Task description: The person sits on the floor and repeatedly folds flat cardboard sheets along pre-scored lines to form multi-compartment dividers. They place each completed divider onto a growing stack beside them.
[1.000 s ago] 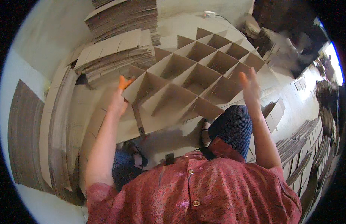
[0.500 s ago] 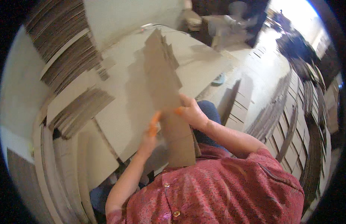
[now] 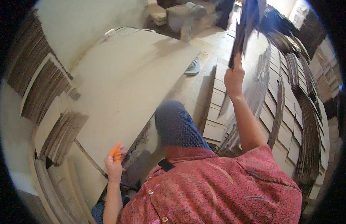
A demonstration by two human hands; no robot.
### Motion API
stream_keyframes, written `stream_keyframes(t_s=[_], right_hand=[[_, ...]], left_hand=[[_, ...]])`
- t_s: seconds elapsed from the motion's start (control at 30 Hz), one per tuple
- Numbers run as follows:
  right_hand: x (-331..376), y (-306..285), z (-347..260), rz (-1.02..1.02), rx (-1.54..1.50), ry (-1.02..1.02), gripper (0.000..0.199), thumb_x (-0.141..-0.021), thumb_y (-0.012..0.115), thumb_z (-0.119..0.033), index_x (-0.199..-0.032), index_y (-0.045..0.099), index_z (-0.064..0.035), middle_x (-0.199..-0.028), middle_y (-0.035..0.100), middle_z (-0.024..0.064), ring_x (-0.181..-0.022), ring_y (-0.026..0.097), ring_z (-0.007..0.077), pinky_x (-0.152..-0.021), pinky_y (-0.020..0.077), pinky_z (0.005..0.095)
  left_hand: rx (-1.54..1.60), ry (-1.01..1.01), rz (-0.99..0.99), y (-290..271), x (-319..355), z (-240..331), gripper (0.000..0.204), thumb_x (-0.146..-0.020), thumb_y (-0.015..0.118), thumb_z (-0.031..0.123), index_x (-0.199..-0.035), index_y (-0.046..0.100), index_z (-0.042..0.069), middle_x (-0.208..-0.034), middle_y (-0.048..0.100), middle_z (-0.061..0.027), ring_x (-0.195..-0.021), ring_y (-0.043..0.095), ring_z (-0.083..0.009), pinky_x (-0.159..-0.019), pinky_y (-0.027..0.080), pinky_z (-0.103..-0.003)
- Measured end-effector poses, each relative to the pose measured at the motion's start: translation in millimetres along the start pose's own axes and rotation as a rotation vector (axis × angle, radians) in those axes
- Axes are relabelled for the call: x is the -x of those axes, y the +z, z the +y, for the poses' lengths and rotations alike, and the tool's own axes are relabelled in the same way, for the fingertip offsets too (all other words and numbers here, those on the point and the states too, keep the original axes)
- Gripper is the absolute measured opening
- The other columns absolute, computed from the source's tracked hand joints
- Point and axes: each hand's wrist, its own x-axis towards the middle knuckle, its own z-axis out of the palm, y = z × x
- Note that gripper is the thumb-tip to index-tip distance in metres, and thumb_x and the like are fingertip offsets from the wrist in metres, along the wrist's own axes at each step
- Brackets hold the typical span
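Observation:
My right hand (image 3: 233,79) is raised to the right and grips a folded cardboard divider (image 3: 248,26), which sticks up edge-on toward the top of the view. My left hand (image 3: 114,165) hangs low near my left knee, by the near edge of a large flat cardboard sheet (image 3: 132,82). It has an orange cover on one finger and holds nothing that I can make out. My knee in dark blue cloth (image 3: 175,125) lies between the two hands.
Stacks of cut cardboard strips (image 3: 42,89) line the left side. Rows of flat cardboard pieces (image 3: 292,123) curve along the right. A white cable (image 3: 117,31) lies at the sheet's far edge. A light fan (image 3: 188,18) stands at the back.
An open cardboard grid lay before me a second ago; both hands folded it flat. Now my right hand has swung it up to the right and my left hand has let go and dropped.

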Motion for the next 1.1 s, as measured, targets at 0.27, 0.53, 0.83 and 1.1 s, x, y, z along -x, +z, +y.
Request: stream_keyframes(t_s=[0.27, 0.53, 0.83, 1.1], right_hand=[[176, 67, 254, -0.692, 0.745, 0.357, 0.047, -0.082, 0.052, -0.026, -0.125, 0.045, -0.0098, -0.118, 0.053, 0.0141, -0.109, 0.049, 0.0322, -0.09, 0.0398, 0.0443], [196, 133, 262, -0.965, 0.826, 0.359, 0.052, -0.077, 0.058, -0.042, -0.113, 0.052, -0.0052, -0.114, 0.053, 0.0142, -0.108, 0.049, 0.0349, -0.086, 0.043, 0.0486], [171, 122, 210, -1.03, 0.561, 0.548, 0.058, -0.073, 0.065, -0.041, -0.111, 0.053, 0.0007, -0.108, 0.059, 0.0199, -0.102, 0.055, 0.0362, -0.087, 0.0428, 0.0431], [136, 131, 79, -0.391, -0.118, 0.038, 0.043, -0.087, 0.056, -0.017, -0.125, 0.046, 0.0011, -0.117, 0.055, 0.0204, -0.107, 0.054, 0.0307, -0.091, 0.0413, 0.0347]], left_hand=[[-0.714, 0.308, 0.448, -107, -53, 51, 0.039, -0.088, 0.055, 0.017, -0.121, 0.049, -0.001, -0.126, 0.048, -0.0184, -0.119, 0.044, -0.0296, -0.1, 0.034, -0.036], [-1.293, 0.369, 0.675, -202, -129, 60, 0.054, -0.08, 0.063, 0.019, -0.125, 0.041, -0.001, -0.13, 0.041, -0.019, -0.122, 0.036, -0.0348, -0.099, 0.032, -0.041], [-1.255, 0.18, 0.578, -245, -181, 60, 0.025, -0.079, 0.062, 0.014, -0.103, 0.064, 0.008, -0.08, 0.064, -0.017, -0.073, 0.061, -0.029, -0.065, 0.047, -0.04], [-0.553, 0.005, 0.6, -278, -160, 80, 0.022, -0.08, 0.065, 0.019, -0.1, 0.068, 0.009, -0.083, 0.067, -0.0115, -0.067, 0.06, -0.0159, -0.061, 0.045, -0.027]])
